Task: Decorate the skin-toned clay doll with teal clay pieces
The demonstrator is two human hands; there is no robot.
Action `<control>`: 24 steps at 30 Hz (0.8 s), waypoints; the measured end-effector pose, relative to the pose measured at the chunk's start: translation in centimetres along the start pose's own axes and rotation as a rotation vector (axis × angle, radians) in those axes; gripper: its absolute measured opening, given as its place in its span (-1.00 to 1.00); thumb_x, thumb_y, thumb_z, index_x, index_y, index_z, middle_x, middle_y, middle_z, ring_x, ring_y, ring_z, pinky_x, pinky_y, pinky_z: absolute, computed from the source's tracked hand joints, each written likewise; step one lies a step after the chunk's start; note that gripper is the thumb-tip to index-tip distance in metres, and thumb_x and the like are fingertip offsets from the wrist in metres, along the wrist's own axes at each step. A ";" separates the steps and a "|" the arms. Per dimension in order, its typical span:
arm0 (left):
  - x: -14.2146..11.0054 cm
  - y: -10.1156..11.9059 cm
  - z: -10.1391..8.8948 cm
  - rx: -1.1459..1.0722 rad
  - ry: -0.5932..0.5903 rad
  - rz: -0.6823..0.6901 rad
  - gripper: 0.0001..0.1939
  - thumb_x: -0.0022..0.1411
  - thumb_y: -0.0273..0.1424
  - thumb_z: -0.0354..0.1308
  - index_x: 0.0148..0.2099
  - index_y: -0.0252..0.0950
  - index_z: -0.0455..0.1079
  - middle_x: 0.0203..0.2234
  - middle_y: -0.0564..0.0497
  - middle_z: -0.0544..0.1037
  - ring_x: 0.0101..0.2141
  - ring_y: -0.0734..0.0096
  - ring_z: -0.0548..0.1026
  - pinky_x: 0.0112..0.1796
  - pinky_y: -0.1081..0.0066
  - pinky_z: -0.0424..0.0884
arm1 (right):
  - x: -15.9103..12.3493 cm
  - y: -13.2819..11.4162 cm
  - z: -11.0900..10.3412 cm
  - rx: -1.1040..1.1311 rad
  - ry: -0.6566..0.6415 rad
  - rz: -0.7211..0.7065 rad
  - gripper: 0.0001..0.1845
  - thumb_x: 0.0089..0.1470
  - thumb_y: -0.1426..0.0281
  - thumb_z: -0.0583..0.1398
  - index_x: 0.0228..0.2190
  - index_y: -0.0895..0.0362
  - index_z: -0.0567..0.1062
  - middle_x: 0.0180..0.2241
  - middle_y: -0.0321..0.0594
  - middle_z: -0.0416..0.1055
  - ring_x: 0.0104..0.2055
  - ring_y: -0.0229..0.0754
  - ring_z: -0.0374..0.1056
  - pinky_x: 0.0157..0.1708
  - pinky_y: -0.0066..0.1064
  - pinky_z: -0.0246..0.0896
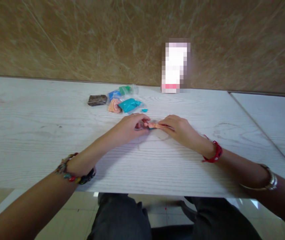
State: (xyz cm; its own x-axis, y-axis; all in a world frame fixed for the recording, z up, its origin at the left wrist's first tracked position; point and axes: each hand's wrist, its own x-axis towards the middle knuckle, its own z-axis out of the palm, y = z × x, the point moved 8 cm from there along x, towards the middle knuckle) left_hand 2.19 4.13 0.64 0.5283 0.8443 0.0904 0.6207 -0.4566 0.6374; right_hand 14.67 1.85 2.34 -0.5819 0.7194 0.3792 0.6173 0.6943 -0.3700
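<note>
A small figure of peach modelling clay with a bit of teal along its lower side lies between my two hands, just above or on the tabletop. My left hand is curled, its thumb and fingertips closed around the left end of the clay. At the other end, my right hand pinches the clay between thumb and fingers. Its fingers partly hide that end. Just beyond my left hand lies a loose teal clay scrap, beside a plastic-wrapped teal clay lump.
Near the wall edge are more clay packets: brown, peach, blue and green. A blurred-out phone-like object leans against the marbled wall. The white wood-grain table has a seam at right.
</note>
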 end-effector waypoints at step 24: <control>0.4 0.2 -0.6 0.132 0.114 0.100 -0.73 0.19 -0.31 0.07 -0.09 -0.33 0.34 -0.28 -0.05 0.46 -0.34 0.43 0.40 -0.34 0.43 0.31 | -0.8 0.9 -0.1 -0.144 0.012 0.043 -0.75 0.12 0.38 0.10 -0.21 0.18 0.52 -0.24 -0.07 0.48 -0.19 -0.11 0.33 -0.19 -0.29 0.19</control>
State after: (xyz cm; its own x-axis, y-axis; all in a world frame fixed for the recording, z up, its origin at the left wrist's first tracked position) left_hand 2.22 4.49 1.26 0.5271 0.8155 0.2391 0.6430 -0.5666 0.5152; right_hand 15.73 1.89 1.77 -0.5478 0.7475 0.3757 0.7115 0.6525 -0.2606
